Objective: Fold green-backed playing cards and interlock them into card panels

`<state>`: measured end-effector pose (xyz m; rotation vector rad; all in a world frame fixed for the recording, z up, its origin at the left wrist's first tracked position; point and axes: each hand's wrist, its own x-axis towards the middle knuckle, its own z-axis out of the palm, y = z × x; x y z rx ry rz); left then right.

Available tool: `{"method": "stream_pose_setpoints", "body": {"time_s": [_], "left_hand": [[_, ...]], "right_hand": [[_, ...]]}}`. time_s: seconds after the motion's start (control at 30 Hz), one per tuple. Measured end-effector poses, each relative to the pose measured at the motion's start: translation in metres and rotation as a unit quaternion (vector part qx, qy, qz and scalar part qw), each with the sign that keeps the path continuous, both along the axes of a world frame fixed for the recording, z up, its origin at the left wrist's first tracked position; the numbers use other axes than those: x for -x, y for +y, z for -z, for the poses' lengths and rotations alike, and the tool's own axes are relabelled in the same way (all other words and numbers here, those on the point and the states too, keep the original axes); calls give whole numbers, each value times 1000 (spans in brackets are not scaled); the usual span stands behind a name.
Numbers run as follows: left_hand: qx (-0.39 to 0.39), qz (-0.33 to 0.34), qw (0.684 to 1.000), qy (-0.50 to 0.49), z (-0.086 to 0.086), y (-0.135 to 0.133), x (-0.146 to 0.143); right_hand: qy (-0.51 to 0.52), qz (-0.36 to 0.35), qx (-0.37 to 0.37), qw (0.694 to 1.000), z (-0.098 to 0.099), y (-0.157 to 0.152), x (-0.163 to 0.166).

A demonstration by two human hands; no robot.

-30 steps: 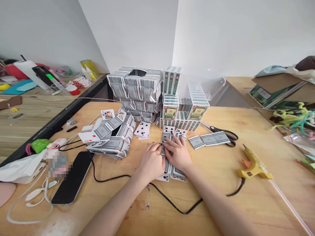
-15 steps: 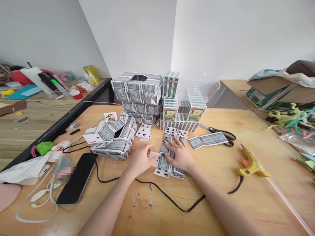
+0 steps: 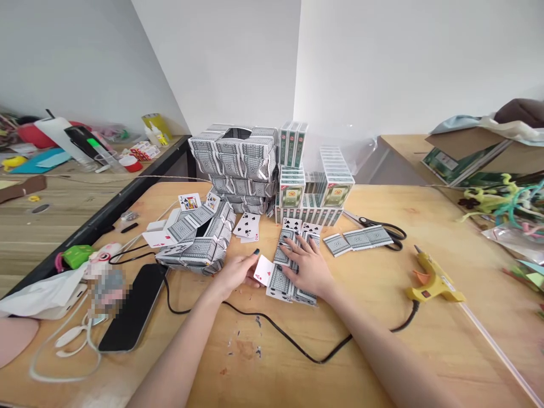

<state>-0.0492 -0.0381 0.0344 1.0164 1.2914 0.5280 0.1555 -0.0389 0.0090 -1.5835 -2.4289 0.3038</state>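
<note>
My right hand (image 3: 310, 265) lies flat with spread fingers on a panel of interlaced playing cards (image 3: 282, 279), most showing grey patterned backs. At the panel's left side a red ace flap (image 3: 264, 271) sticks out, face up. My left hand (image 3: 238, 275) is beside this flap, its thumb raised apart and its other fingers curled low by the flap's edge, partly hidden. Farther left stands a card-woven box (image 3: 204, 249) with loose cards on top. A few loose cards (image 3: 247, 225) lie behind my hands, and a joined card strip (image 3: 368, 237) lies to the right.
Behind stand a larger card-woven box (image 3: 238, 156) and stacked card packs (image 3: 317, 215). Scissors (image 3: 393, 232) and a yellow glue gun (image 3: 436, 280) are on the right. A black cable (image 3: 289, 338) crosses in front of the panel; a phone (image 3: 134, 309) lies left.
My left hand has let the card flap out of its pinch and moved slightly left, thumb lifted. The flap now shows its red ace face. My right hand stays on the panel.
</note>
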Motion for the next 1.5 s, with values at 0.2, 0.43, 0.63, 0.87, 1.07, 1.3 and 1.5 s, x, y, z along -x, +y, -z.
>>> {"method": "stream_pose_setpoints", "body": {"time_s": [0.2,0.43,0.63,0.87,1.07,1.3,1.5], "left_hand": [[-52,151,987,-21,-15,0,11],[-178,248,947,102,-20,-12,5],[-230,207,924,225,-26,-23,-8],[-300,245,882,268,-29,-34,-12],[-327,273,851,308,-30,-41,-23],[-363,302,808,353,-32,-45,-34],[-367,313,791,377,-33,-48,-42]], "right_hand": [[-3,7,0,1000,-1,-2,2],[-17,13,-7,1000,-1,-5,6],[-16,13,-11,1000,0,-5,6],[-22,13,-11,1000,4,-5,7],[-40,0,-13,999,5,-6,8],[-27,-10,0,1000,3,-5,4],[-15,4,-2,1000,2,-6,6]]}}
